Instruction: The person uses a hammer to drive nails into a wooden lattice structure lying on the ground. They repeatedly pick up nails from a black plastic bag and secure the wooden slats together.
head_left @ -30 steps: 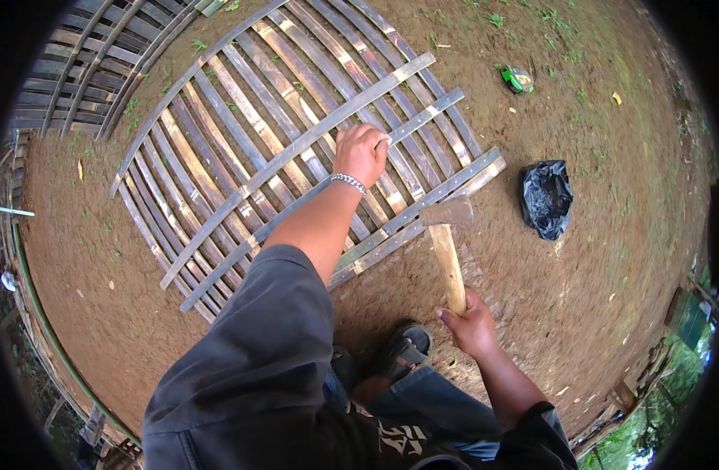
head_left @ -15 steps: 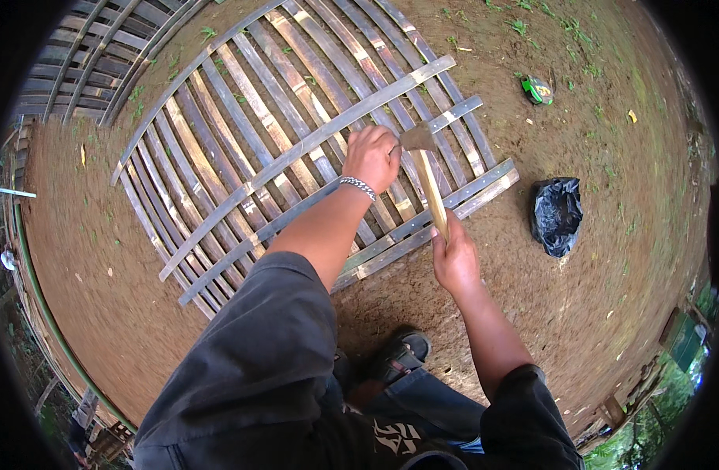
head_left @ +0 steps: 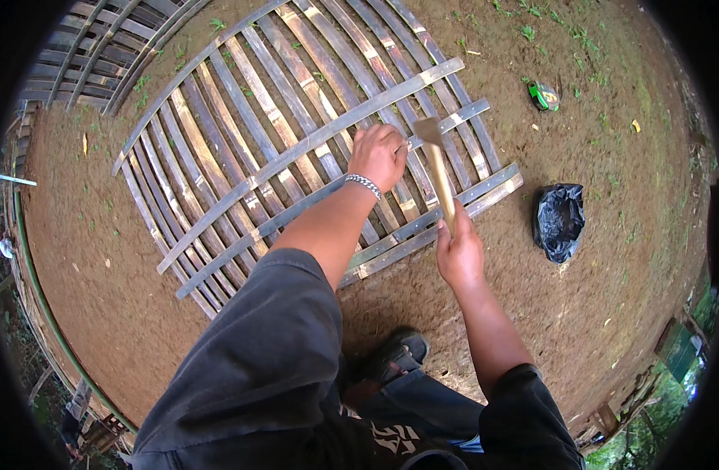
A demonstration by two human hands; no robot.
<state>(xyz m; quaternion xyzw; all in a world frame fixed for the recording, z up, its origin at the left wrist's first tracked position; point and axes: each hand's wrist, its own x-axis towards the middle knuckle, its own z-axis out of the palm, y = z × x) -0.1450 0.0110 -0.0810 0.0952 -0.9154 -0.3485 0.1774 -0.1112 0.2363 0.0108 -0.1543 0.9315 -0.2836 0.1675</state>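
My right hand [head_left: 460, 252] is wrapped round the wooden handle of a hatchet [head_left: 439, 176]. Its dark metal head is just right of my left hand, over the slats. My left hand [head_left: 378, 159], with a chain bracelet at the wrist, is closed in a pinch over a long crosswise slat [head_left: 301, 210]. Something small and pale shows at its fingertips, too small to name. Both lie over a panel of split bamboo slats [head_left: 277, 117] on the ground, with crosswise slats laid over it.
An open black plastic bag [head_left: 559, 223] stands on the bare soil right of the panel. Beyond it lies a green and black tape measure [head_left: 544, 97]. Another slatted panel [head_left: 101, 55] is at the far left. My sandalled foot [head_left: 402, 352] is near the panel's close edge.
The hatchet head has shifted to the right, away from my left hand, and its handle stands more upright. My left hand stays at the same spot on the slat.
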